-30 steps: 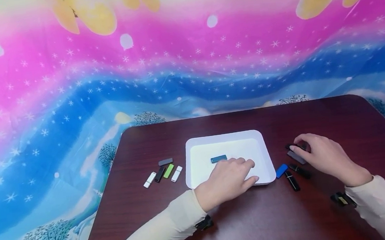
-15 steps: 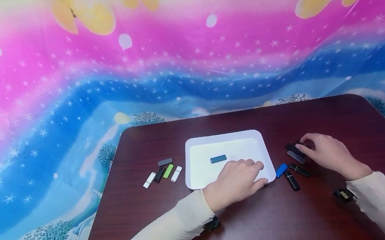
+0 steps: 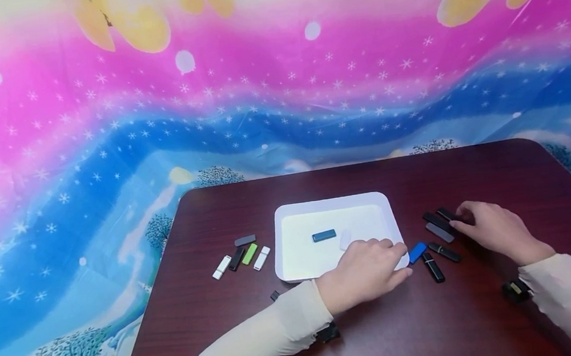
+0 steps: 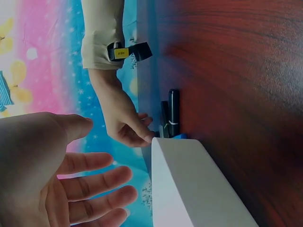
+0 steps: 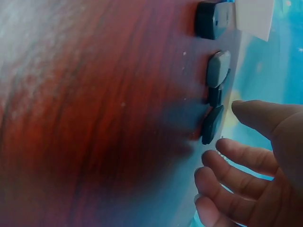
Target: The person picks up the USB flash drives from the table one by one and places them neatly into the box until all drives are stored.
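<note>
My left hand [image 3: 369, 270] hovers over the front right corner of the white tray [image 3: 336, 200], holding nothing. Its fingers are relaxed and spread from the thumb in the left wrist view. Inside the tray lie a teal USB flash drive [image 3: 324, 235] and a whitish drive [image 3: 345, 239], partly behind that hand. My right hand [image 3: 494, 232] is beside two black drives [image 3: 437, 223] and a grey drive [image 3: 440, 232] on the table. In the right wrist view its thumb and fingers stand apart with nothing between them, close to a dark drive [image 5: 213, 125].
Right of the tray lie a blue drive [image 3: 418, 253] and more black drives [image 3: 433, 268]. Left of it, several drives form a group, including a green one [image 3: 250, 253] and a white one [image 3: 261, 258]. A small dark piece [image 3: 275, 295] shows beside the left sleeve.
My left hand has shifted right across the tray, uncovering the whitish drive. My right hand has drawn slightly right, leaving the black drives in fuller view.
</note>
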Demonstrator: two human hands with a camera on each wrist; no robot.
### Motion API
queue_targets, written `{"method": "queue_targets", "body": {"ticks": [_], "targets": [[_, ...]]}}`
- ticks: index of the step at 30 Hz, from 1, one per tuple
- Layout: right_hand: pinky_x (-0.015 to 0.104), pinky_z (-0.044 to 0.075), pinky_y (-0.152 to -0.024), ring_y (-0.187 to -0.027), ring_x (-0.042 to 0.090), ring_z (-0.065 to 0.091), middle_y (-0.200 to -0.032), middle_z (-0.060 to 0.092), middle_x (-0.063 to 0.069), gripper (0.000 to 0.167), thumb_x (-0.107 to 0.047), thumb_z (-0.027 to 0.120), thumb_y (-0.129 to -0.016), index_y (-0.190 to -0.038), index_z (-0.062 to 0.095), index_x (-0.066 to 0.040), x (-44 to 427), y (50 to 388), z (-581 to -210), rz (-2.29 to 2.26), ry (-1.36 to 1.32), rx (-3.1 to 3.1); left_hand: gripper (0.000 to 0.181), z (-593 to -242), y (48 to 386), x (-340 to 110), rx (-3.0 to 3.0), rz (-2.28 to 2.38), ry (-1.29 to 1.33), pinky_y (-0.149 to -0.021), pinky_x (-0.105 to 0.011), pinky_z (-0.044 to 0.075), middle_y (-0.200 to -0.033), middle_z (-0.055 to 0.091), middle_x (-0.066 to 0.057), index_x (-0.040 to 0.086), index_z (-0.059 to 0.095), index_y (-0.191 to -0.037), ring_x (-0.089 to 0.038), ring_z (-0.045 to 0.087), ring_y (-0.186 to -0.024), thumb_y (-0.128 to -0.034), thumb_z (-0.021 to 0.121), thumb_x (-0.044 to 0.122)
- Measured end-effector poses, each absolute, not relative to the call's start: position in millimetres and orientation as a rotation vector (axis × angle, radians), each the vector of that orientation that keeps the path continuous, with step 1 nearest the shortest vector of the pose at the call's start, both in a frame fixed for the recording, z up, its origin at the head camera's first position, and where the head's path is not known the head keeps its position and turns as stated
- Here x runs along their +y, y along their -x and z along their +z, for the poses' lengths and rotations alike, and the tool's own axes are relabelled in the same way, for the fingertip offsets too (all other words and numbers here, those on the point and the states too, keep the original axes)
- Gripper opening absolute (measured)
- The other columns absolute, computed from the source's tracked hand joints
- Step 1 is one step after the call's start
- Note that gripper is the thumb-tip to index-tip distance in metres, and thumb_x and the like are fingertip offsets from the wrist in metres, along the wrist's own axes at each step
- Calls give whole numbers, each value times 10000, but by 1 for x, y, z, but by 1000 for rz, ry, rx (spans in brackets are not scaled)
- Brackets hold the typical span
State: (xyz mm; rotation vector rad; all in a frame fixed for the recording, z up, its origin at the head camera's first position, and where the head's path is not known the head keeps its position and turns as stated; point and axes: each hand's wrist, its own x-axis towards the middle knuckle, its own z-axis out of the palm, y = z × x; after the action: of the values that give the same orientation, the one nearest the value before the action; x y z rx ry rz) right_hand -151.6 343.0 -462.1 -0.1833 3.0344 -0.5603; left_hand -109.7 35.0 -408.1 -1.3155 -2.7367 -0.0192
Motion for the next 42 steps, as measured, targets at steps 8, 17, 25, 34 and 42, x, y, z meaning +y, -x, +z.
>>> {"method": "queue_targets", "body": {"ticks": [8, 17, 25, 34, 42], "targets": [[330, 433, -517, -639, 165, 546, -856, 670, 157, 380, -243, 709, -922, -1129, 642, 68, 344, 156, -466, -509, 164, 3011, 281, -412, 108, 38, -2710, 5, 1323, -454, -159, 323, -818, 653, 127, 263, 656, -1091, -4, 561, -652, -992, 566, 511], [391, 503, -562, -653, 179, 587, -878, 693, 200, 315, -164, 706, -919, -1095, 653, 92, 343, 157, -465, -516, 175, 3014, 270, -415, 107, 39, -2711, -8, 1341, -459, -154, 321, -791, 622, 132, 260, 644, -1061, 0, 525, -635, -994, 564, 509], [428, 521, -592, -706, 215, 628, -924, 710, 218, 311, -186, 706, -923, -1101, 667, 66, 348, 153, -459, -582, 171, 3021, 268, -416, 104, 41, -2698, -13, 1348, -460, -157, 324, -788, 619, 133, 261, 639, -1048, -2, 525, -635, -997, 555, 511], [326, 462, -530, -646, 146, 569, -908, 709, 178, 287, -176, 711, -917, -1096, 667, 43, 339, 141, -447, -613, 211, 3090, 273, -410, 105, 40, -2700, -31, 1332, -466, -149, 329, -785, 618, 132, 261, 643, -1067, 2, 510, -625, -996, 559, 511], [285, 391, -475, -601, 113, 537, -941, 715, 203, 284, -192, 729, -920, -1099, 670, 21, 319, 129, -426, -607, 261, 3143, 338, -400, 108, 32, -2750, -53, 1299, -494, -141, 375, -917, 698, 126, 269, 651, -1196, 6, 603, -716, -990, 563, 521]]}}
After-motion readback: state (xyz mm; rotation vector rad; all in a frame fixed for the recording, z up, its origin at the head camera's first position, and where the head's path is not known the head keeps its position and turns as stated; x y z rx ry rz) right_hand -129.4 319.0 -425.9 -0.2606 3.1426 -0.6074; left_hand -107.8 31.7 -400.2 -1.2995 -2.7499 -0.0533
